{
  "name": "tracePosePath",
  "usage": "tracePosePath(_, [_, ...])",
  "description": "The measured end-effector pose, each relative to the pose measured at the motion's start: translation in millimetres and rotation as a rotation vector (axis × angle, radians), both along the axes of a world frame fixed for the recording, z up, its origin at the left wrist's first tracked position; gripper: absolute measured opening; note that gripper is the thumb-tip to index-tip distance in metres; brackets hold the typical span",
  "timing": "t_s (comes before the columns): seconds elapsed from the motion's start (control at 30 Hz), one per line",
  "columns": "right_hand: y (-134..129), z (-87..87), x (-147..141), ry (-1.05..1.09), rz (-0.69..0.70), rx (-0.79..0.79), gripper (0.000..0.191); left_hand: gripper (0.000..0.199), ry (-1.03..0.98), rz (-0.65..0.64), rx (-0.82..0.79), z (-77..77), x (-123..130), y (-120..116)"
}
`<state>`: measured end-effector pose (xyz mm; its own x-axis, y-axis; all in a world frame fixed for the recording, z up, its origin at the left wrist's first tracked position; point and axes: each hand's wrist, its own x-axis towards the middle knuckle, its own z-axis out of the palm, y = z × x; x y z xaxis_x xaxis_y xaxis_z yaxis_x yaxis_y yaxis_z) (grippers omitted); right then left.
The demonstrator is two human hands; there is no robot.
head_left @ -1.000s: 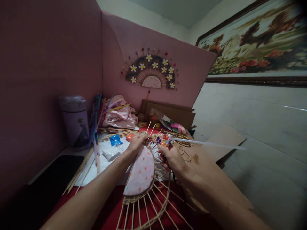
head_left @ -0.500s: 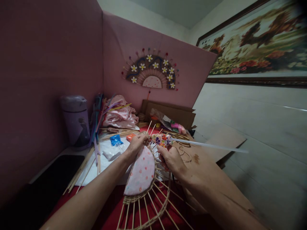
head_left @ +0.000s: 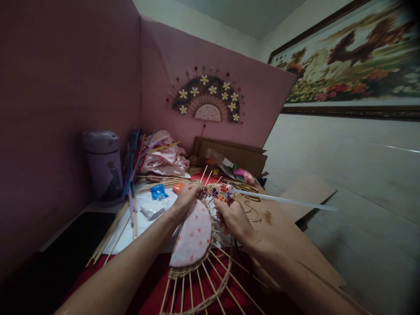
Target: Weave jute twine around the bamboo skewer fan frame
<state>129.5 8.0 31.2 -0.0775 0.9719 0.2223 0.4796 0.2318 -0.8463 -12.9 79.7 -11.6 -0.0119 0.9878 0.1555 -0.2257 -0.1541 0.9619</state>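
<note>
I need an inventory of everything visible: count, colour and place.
Fan: one, pink and tan, front
Glue gun: one, multicoloured, centre
Glue stick: one, whitish, in gun
Panels: two, pink, back, left
Flowered fan: one, brown, back panel
Picture: one, multicoloured, upper right
Flask: one, purple, left
Pipe cleaners: several, mixed, beside flask
Cloth: one, pink, back
Sticks: many, tan, left, back
Packets: two, blue and orange, centre
Cardboard: several, brown, back and right
Tablecloth: one, red, front
Left hand: one, bare, holding fan
Right hand: one, bare, holding gun
</note>
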Motion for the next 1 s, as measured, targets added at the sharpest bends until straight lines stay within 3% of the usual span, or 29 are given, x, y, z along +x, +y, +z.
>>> tracePosePath(0.3, [-2,1.3,-2,0.061,-0.025,-0.025,0.036,0.018,0.005,-0.001,-0.006,1.6,0,-2])
tracePosePath(0.37, [-14,11.5,8,0.087,0.035,0.03,0.03,0.018,0.008,-0.006,-0.01,0.9,0,-1])
tracePosePath(0.43, [-31,23.6,24,0.091,0.192,0.123,0.021,0.018,0.01,-0.014,-0.018,-0.3,-1,0])
tracePosePath(0.57, [-48,31.4,47,0.117,0.258,0.136,0.035,0.018,0.007,-0.008,-0.033,-1.6,-1,1])
tracePosePath(0.73, [-23,6.5,23,0.347,0.241,-0.035,0.021,0.017,-0.008,-0.008,-0.05,-0.8,0,-1])
tracePosePath(0.87, [-5,3.3,15,0.56,0.206,-0.261,0.037,0.017,-0.014,-0.004,-0.068,-1.5,0,0])
tracePosePath(1.0, [9,9.7,49,0.533,0.023,-0.099,0.038,0.018,-0.024,-0.016,-0.08,-2.8,-1,3])
